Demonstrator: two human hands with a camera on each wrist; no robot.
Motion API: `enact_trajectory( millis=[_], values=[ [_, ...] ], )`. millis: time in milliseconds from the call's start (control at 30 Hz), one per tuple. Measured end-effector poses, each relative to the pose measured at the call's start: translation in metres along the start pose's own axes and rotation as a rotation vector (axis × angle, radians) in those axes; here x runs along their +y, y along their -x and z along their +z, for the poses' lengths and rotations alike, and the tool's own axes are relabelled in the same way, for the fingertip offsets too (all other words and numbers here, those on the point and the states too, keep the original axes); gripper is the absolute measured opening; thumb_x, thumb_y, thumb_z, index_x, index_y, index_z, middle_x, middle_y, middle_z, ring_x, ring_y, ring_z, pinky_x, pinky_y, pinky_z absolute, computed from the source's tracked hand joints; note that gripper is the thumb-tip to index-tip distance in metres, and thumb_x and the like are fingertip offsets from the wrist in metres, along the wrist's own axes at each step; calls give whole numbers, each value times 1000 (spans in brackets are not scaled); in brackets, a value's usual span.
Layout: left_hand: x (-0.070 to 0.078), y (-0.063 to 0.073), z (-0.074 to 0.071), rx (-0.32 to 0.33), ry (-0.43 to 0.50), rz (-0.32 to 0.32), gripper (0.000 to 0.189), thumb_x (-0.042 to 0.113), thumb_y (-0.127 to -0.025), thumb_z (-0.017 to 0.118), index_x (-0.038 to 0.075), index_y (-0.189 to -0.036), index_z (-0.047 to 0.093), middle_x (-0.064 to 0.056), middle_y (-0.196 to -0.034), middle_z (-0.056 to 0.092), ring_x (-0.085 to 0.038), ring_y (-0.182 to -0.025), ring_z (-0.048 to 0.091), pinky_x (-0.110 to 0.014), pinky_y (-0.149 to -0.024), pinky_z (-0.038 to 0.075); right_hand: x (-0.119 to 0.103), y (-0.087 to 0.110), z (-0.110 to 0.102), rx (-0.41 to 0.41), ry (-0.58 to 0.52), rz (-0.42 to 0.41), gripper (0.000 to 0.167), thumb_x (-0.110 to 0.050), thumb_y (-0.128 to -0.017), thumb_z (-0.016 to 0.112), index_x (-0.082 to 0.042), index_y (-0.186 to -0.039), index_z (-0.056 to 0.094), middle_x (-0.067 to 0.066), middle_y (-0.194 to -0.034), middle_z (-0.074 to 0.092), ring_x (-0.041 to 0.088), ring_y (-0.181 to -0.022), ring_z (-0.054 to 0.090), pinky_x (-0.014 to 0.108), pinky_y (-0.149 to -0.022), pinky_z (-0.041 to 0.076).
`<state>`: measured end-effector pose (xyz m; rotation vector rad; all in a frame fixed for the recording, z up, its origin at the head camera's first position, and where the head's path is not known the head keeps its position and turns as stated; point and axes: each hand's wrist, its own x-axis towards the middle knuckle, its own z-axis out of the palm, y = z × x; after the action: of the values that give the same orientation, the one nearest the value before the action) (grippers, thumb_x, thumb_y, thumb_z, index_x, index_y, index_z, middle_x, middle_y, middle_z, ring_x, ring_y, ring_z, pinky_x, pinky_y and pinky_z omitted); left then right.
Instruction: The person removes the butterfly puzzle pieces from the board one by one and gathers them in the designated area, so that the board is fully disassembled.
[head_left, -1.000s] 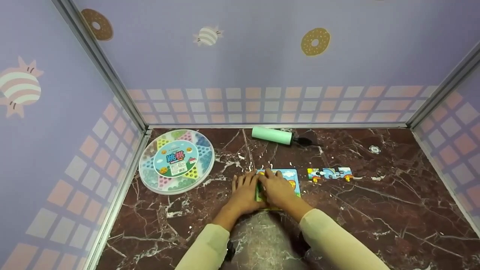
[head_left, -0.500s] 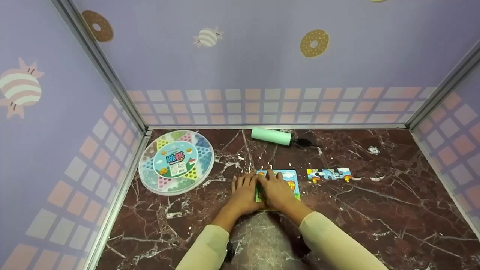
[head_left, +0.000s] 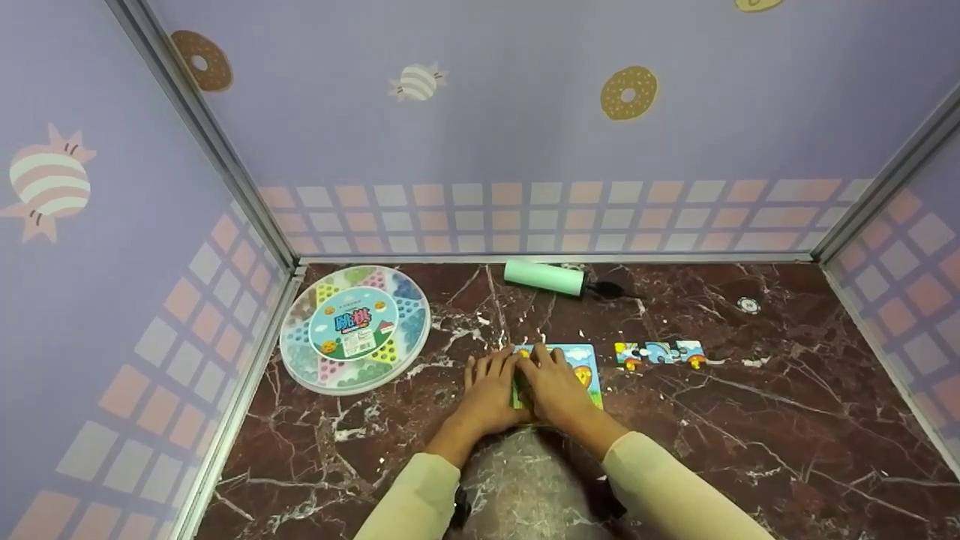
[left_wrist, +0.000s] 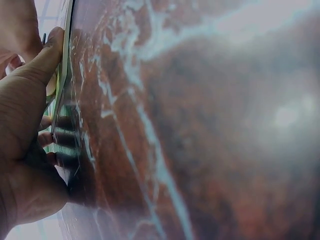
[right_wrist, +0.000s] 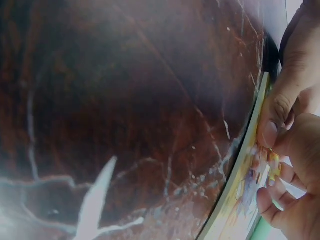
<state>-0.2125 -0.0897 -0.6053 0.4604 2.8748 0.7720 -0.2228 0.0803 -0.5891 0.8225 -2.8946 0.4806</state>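
Note:
A colourful jigsaw puzzle board (head_left: 581, 354) lies flat on the marble-patterned table, partly covered by both hands. My left hand (head_left: 487, 395) holds the board at its left side; its thumb (left_wrist: 47, 55) lies along the near edge in the left wrist view. Over the board's middle, my right hand (head_left: 561, 388) has its fingers bent downward. In the right wrist view, the fingers (right_wrist: 267, 202) are curled at a small yellow puzzle piece (right_wrist: 274, 165), which they seem to pinch. From the head view that piece is hidden beneath the hands.
Several loose puzzle pieces (head_left: 660, 353) lie in a row right of the board. Behind it is a green hand pump (head_left: 544, 277) with a black end. A round Chinese checkers set (head_left: 354, 330) sits at left, a small round chip (head_left: 748, 304) at far right.
The head view has tilted slightly, so the scene sits a little lower in it. Both hands stay at the board with hardly any visible movement.

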Motion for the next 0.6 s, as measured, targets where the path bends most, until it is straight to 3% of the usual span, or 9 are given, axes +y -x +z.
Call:
enact_trajectory(
  millis=[167,433,600],
  values=[
    [0,-1,2,-9,6,-8,109,48,-84,91,10,-171,37,-11,-180,32,-43,-164,29,-72,-136,11,-2,3,2,32,60,-24,72,-18,-72,100,-6,-137,71,19,-129,58,41,-110,57,55,-90,61],
    [-4,-1,5,24,4,18,111,52,-81,92,10,-170,39,-13,-178,35,-45,-163,32,-73,-135,14,-3,6,3,103,187,-103,75,-24,-66,102,-5,-133,73,21,-130,62,40,-109,59,52,-95,60],
    [-7,-1,9,30,16,23,110,53,-83,91,12,-171,39,-13,-179,34,-45,-163,31,-73,-135,12,1,8,4,156,166,-132,49,-11,-79,92,-5,-123,72,15,-119,65,38,-106,60,52,-95,59]
  ],
)
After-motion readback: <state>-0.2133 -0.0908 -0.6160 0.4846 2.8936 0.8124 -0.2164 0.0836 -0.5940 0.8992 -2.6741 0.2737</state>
